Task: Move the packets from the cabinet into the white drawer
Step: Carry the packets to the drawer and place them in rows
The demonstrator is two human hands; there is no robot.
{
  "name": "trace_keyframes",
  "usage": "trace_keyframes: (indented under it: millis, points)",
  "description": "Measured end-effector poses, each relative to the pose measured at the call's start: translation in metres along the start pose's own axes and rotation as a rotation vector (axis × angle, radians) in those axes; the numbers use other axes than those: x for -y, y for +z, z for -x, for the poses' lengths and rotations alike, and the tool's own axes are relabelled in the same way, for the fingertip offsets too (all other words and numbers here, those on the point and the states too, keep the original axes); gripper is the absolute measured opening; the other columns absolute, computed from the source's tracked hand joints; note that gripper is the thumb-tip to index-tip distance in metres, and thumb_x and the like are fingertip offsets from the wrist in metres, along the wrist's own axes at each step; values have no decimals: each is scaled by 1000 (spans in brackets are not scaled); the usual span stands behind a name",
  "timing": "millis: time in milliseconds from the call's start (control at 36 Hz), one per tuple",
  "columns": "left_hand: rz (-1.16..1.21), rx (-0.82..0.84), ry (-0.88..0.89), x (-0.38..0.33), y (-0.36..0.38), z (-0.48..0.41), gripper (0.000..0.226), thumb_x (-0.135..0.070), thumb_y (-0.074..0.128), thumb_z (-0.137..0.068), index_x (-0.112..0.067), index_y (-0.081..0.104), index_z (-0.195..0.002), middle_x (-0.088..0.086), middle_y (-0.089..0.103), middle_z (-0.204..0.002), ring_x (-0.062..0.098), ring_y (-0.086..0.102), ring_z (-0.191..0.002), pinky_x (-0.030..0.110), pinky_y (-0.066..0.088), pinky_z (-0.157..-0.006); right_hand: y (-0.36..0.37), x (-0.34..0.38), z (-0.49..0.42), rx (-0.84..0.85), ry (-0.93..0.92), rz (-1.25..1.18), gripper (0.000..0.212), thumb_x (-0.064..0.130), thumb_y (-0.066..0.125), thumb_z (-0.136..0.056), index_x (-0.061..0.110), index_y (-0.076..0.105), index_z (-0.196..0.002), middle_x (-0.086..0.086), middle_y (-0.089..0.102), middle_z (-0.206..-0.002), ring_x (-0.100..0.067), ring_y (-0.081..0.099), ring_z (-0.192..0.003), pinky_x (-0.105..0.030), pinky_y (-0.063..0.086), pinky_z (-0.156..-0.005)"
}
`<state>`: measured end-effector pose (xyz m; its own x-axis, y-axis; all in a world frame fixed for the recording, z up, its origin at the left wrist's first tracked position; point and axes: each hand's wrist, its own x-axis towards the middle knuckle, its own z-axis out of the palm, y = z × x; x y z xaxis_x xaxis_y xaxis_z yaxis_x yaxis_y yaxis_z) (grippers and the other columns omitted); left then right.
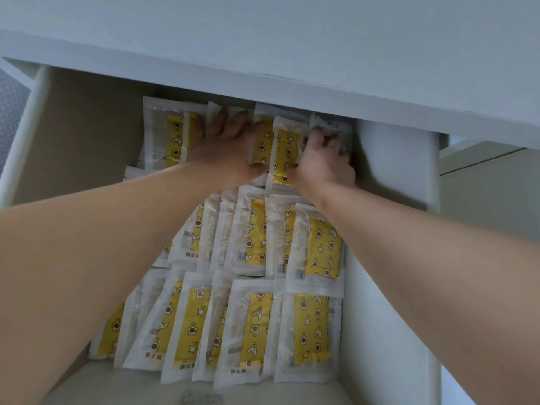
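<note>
Both hands deep in the white drawer (388, 317), working the far row of packets.

Nearest us, we see a bare strip of drawer floor, then the front row of packets (309, 331), clear wrappers with yellow star-and-flower inserts, leaning shingled against one another. Beyond it the middle row (318, 247) overlaps the same way, pressed toward the drawer's right wall. Our two bare forearms cross over both rows and hide parts of them. Further in, the left hand (225, 150) lies flat on the far row (285, 150), fingers spread and pressing down. Just right of it, the right hand (324, 159) curls its fingers tight around a crumpled packet (333, 127) by the drawer's right wall. Past that, the white countertop edge (292, 92) overhangs the drawer's back and covers whatever lies behind.
</note>
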<state>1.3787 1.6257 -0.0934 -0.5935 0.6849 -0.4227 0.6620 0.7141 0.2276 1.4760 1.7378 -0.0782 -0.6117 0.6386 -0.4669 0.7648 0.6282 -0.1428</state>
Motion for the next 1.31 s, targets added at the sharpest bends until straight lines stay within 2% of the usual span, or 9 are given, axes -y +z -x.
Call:
trace_keyframes:
  millis: [306,444,556,667,722,833,1000,1111,1306]
  points:
    - [-45,3,-64,-10,3,2,77,-72,33,-85,-39,8,-149,-10,0,-159,25,-8,-146,62,-9,-109,5,1,-5,34,-25,76,57,22,34,-100,35,7,-148,-22,14,-150,-46,29,-129,-50,40,-93]
    - [-127,-13,-36,-5,11,6,90,-71,45,-81,-35,-1,-150,-5,-8,-159,29,-12,-145,67,-10,-105,-12,-7,3,-137,44,-194,41,19,25,-100,29,31,-139,-11,45,-132,-24,50,-89,-31,35,-64]
    - [-110,-15,-32,-5,12,7,89,-68,46,-82,-35,-2,-149,-4,-12,-159,29,-14,-145,67,-11,-105,-28,-9,11,-311,47,-399,34,4,43,-94,12,46,-127,-10,50,-129,-29,53,-113,-26,36,-75]
    - [-111,-12,-36,-5,11,6,90,-70,46,-81,-35,-2,-149,-5,-11,-159,28,-14,-145,66,-11,-105,-29,1,18,-377,26,-862,22,3,53,-87,16,48,-104,-7,53,-108,-26,58,-100,-29,48,-80]
    - [-113,-5,-35,-5,10,6,90,-70,45,-81,-36,-3,-149,-6,-11,-159,28,-14,-145,66,-11,-106,-23,-3,16,-295,120,-1007,37,1,52,-86,18,42,-118,-3,50,-109,-23,58,-94,-32,52,-82]
    - [-97,-6,-34,-3,10,4,91,-71,47,-80,-37,-2,-149,-7,-10,-159,27,-14,-145,66,-12,-106,-5,-14,12,-110,285,-703,57,6,52,-90,12,26,-141,-11,44,-137,-27,51,-119,-35,48,-94]
    - [-99,6,-40,-2,12,3,93,-74,46,-77,-38,-2,-149,-9,-10,-159,26,-14,-145,64,-13,-106,3,-10,24,-235,-74,-104,76,26,48,-95,21,-3,-151,-12,-12,-158,-31,-5,-146,-44,9,-117]
    - [-86,0,-33,-1,12,3,93,-73,48,-77,-39,-1,-148,-9,-9,-159,26,-14,-145,64,-13,-106,11,-16,15,42,-135,-145,65,38,42,-98,28,7,-151,-8,-12,-158,-34,-8,-145,-47,11,-116]
    - [-47,40,-18,1,6,6,80,-66,41,-86,-42,-4,-148,-10,-13,-158,24,-17,-145,60,-12,-109,15,-19,13,-55,-262,24,53,44,35,-98,35,19,-148,5,6,-159,-30,-6,-146,-53,-4,-115]
